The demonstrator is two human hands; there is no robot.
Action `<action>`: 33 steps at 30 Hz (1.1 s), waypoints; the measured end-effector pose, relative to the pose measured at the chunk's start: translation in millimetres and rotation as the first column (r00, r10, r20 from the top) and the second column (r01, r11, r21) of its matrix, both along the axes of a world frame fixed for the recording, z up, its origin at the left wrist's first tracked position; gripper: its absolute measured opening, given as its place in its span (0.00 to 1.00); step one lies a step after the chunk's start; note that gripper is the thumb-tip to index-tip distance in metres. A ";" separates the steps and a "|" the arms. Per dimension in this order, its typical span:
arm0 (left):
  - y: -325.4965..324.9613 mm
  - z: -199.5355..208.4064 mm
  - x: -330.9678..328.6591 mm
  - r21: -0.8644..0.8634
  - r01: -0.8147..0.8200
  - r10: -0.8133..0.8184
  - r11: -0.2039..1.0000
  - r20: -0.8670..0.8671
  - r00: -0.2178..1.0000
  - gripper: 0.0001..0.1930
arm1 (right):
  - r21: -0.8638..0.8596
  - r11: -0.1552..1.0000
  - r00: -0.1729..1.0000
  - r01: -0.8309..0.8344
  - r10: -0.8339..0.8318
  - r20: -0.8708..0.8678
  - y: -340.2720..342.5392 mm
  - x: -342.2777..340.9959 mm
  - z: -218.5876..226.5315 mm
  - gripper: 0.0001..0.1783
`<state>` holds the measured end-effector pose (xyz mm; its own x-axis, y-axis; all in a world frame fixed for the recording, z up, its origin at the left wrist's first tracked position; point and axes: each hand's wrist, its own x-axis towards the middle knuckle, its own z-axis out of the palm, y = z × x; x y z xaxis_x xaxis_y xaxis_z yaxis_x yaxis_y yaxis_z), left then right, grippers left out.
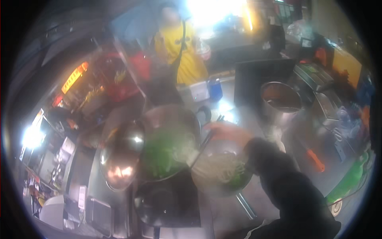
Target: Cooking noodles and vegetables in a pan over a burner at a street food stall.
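My right hand (230,134) reaches in from the right in a dark sleeve, fingers closed around a long, dark, stick-like utensil (205,144). Blur keeps me from telling whether it is chopsticks or tongs. Its lower end slants down to the left edge of a round pan (201,184) that holds pale noodles (223,169) and some greens. A metal handle (246,206) sticks out from that pan towards me. Left of it, steam drifts over a large wok of green leaves (163,153). A shiny domed metal lid or pan (122,153) stands tilted beside the wok. My left hand is out of view.
A black, glossy cooktop panel (169,201) lies nearest me. A tall pot with brownish liquid (281,97) stands at the back right, near an orange-handled tool (316,161). Across the counter stands a person in yellow (179,51), beside white and blue boxes (215,89).
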<state>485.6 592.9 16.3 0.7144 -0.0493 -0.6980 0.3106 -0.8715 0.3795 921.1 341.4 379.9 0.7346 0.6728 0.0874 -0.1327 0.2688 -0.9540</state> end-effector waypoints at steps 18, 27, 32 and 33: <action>-69.5 -63.0 -248.1 0.076 -0.370 0.355 0.926 0.158 0.922 0.07 | -0.132 0.959 0.968 0.250 -0.242 0.070 -149.3 2.8 52.2 0.18; -93.9 -77.9 -273.8 -0.116 -0.986 0.963 0.117 -0.230 0.141 0.16 | -0.258 0.920 0.884 0.296 -0.161 0.440 -0.1 14.4 152.7 0.18; -94.8 -60.0 -253.3 -0.210 -0.975 0.960 -0.069 -0.279 -0.008 0.15 | -0.541 0.829 0.912 0.146 0.100 0.399 105.3 56.0 76.6 0.16; -93.4 -55.4 -262.6 -0.197 -0.977 0.961 -0.082 -0.275 -0.025 0.15 | -0.492 0.865 0.931 0.099 0.095 0.353 134.0 53.6 54.2 0.16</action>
